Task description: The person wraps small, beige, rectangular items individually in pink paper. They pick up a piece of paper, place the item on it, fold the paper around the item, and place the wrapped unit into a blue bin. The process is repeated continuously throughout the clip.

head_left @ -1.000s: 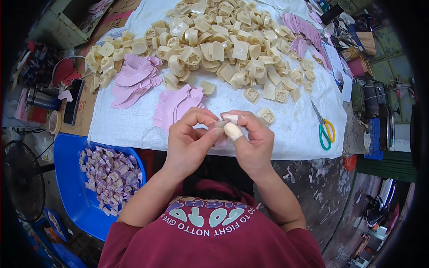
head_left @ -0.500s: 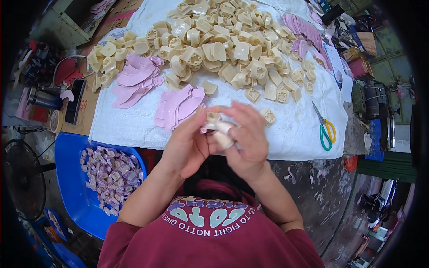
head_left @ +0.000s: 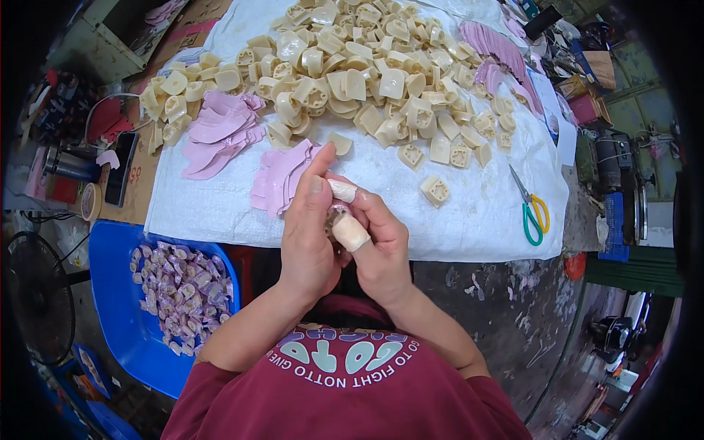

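Note:
My left hand (head_left: 302,231) and my right hand (head_left: 387,257) meet in front of my chest at the table's near edge. Between their closed fingers is a small cream shoe heel (head_left: 334,213) with some pink on it, mostly hidden. Pale tape covers my right thumb and forefinger. Just beyond my left hand lies a stack of thin pink cover pieces (head_left: 276,178), with a second pink stack (head_left: 220,138) farther left. A single cream heel (head_left: 435,190) sits to the right of my hands, hollow side up. Behind it spreads a big heap of cream heels (head_left: 352,84).
A white sheet (head_left: 469,235) covers the table. Scissors (head_left: 535,213) with green and yellow handles lie at right. On the lower left, a blue tub (head_left: 117,323) holds many pink-covered heels (head_left: 183,290). A phone (head_left: 121,169), tape roll (head_left: 91,202) and metal flask (head_left: 71,164) stand at left.
My right hand has come down and inward, its taped fingers now pressing the heel against my left hand. My left thumb has straightened upward.

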`<control>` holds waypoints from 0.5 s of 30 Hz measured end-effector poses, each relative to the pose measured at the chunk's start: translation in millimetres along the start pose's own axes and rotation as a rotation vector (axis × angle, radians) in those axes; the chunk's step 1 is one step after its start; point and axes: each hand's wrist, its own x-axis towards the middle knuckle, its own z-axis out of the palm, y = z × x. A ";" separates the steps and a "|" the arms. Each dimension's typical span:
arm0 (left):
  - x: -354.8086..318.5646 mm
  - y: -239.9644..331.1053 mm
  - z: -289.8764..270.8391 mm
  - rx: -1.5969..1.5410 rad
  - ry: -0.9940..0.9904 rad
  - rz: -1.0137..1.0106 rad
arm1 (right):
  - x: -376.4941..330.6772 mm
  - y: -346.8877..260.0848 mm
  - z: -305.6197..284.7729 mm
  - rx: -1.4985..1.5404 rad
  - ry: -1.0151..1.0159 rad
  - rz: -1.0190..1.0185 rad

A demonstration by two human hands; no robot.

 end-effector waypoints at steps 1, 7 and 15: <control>1.9 -4.2 -3.3 0.087 -0.004 0.054 | 3.1 4.3 5.3 -0.022 0.039 -0.075; 0.5 10.7 1.6 0.306 0.026 0.035 | 17.4 1.9 -16.8 0.187 -0.096 0.039; 5.8 8.9 -10.5 0.133 -0.039 -0.072 | 22.2 5.8 -14.8 -0.065 -0.064 0.030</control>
